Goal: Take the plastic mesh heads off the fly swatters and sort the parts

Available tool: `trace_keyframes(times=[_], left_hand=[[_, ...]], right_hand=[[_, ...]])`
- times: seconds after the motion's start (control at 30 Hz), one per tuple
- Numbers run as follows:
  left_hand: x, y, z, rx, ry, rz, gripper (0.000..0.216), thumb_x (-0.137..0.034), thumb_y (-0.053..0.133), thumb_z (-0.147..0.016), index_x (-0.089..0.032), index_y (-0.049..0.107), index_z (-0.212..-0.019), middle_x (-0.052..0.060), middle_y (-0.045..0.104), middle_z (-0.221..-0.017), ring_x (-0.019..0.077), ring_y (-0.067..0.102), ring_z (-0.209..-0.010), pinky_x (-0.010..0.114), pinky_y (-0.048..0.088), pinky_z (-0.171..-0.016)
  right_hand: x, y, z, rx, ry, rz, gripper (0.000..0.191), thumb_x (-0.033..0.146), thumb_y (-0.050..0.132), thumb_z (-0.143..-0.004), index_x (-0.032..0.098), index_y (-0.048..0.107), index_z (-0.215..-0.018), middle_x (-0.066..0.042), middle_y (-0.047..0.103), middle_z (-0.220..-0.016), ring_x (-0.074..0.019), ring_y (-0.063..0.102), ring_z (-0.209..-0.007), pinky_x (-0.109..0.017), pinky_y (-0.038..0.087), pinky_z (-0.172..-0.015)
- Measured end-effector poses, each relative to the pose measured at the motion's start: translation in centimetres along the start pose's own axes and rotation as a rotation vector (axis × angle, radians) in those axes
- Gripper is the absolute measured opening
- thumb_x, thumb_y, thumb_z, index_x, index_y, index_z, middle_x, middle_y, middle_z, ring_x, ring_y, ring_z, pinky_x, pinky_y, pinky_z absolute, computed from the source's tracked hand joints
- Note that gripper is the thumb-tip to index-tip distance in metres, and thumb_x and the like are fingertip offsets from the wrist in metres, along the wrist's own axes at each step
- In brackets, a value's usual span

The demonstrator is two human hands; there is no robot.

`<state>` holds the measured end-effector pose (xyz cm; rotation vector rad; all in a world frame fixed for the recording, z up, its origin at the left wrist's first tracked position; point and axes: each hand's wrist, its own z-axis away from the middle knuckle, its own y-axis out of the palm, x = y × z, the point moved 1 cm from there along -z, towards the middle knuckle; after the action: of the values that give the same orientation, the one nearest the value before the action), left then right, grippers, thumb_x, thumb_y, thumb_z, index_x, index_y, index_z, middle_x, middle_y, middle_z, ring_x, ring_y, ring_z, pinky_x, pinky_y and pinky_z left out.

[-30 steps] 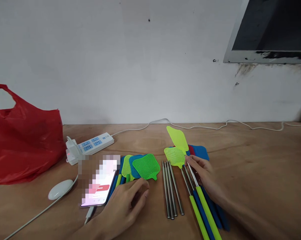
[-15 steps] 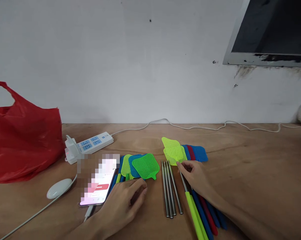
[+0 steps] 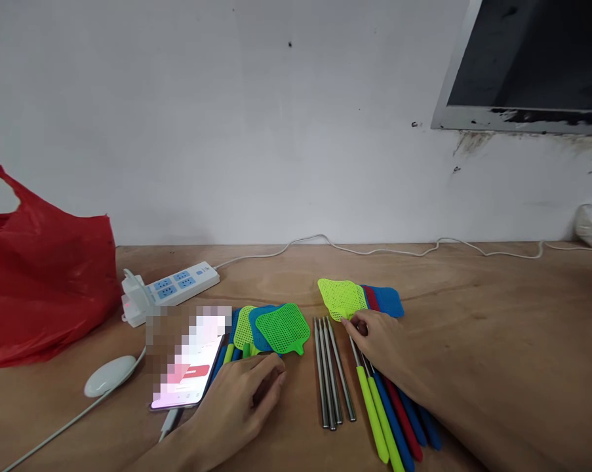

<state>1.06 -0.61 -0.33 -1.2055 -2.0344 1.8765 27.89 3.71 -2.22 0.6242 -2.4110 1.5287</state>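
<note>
My right hand (image 3: pixel 377 337) has thumb and fingertips pinched at the neck of a yellow-green fly swatter (image 3: pixel 341 298). Its mesh head overlaps another yellow-green one, with red and blue mesh heads (image 3: pixel 388 301) fanned out beyond. Beneath the hand run their metal shafts, down to yellow-green, blue and red handles (image 3: pixel 402 416). My left hand (image 3: pixel 241 400) rests on the table with its fingers curled in, nothing visible in it. Beside its knuckles lies a second group of swatters, a green mesh head (image 3: pixel 283 328) on top. Several loose metal rods (image 3: pixel 331 377) lie between the hands.
A lit phone (image 3: pixel 192 367), partly blurred out, lies left of my left hand. Behind it is a white power strip (image 3: pixel 182 283) with its cable along the wall. A white oval device (image 3: pixel 109 375) and a red plastic bag (image 3: pixel 50 282) are at the left.
The yellow-green swatter in my right hand has moved down onto the other one, its handle now lying left of the rest. My left hand keeps its pose. The view has shifted slightly right.
</note>
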Motion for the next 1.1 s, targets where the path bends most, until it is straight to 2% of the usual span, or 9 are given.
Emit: trace_keyframes(times=[0.23, 0.43, 0.63, 0.83, 1.1], left_hand=[[-0.1, -0.1, 0.0, -0.007, 0.012, 0.002, 0.024, -0.026, 0.037, -0.099, -0.022, 0.055, -0.084, 0.001, 0.063, -0.072, 0.0181, 0.057, -0.060, 0.027, 0.034, -0.055], [-0.2, -0.3, 0.0, -0.019, 0.003, -0.002, 0.023, -0.026, 0.039, -0.098, -0.022, 0.056, -0.084, 0.001, 0.062, -0.070, 0.0175, 0.056, -0.056, 0.027, 0.033, -0.053], [-0.2, -0.3, -0.2, -0.014, 0.020, 0.004, 0.022, -0.026, 0.038, -0.098, -0.022, 0.055, -0.083, 0.000, 0.061, -0.069, 0.0171, 0.055, -0.056, 0.026, 0.034, -0.054], [-0.2, -0.3, -0.1, -0.002, 0.007, -0.010, 0.023, -0.026, 0.037, -0.098, -0.022, 0.056, -0.085, 0.001, 0.062, -0.071, 0.0181, 0.056, -0.059, 0.027, 0.033, -0.055], [0.0, -0.5, 0.0, -0.003, 0.006, 0.011, 0.022, -0.026, 0.037, -0.098, -0.022, 0.054, -0.085, 0.002, 0.064, -0.074, 0.0184, 0.056, -0.060, 0.027, 0.034, -0.056]], right_hand=[[-0.2, -0.4, 0.2, 0.018, -0.017, 0.068, 0.021, 0.036, 0.056, -0.090, 0.023, 0.059, -0.074, -0.003, 0.064, -0.065, -0.0203, 0.057, -0.058, -0.030, 0.027, -0.054], [0.4, -0.3, 1.3, 0.018, -0.116, 0.149, 0.008, 0.027, 0.057, -0.084, 0.023, 0.054, -0.077, -0.001, 0.060, -0.064, -0.0188, 0.054, -0.058, -0.029, 0.026, -0.056], [-0.1, 0.0, 1.1, 0.095, -0.124, 0.124, 0.007, 0.018, 0.054, -0.080, 0.023, 0.050, -0.078, 0.002, 0.057, -0.062, -0.0176, 0.053, -0.056, -0.029, 0.025, -0.055], [-1.0, 0.0, 0.4, 0.114, -0.131, 0.093, 0.006, 0.022, 0.052, -0.084, 0.023, 0.050, -0.079, 0.003, 0.055, -0.061, -0.0152, 0.051, -0.052, -0.027, 0.026, -0.052], [-0.5, 0.0, 0.9, 0.056, -0.178, 0.101, 0.006, 0.017, 0.051, -0.083, 0.023, 0.051, -0.080, -0.001, 0.060, -0.076, -0.0188, 0.057, -0.068, -0.028, 0.034, -0.059]])
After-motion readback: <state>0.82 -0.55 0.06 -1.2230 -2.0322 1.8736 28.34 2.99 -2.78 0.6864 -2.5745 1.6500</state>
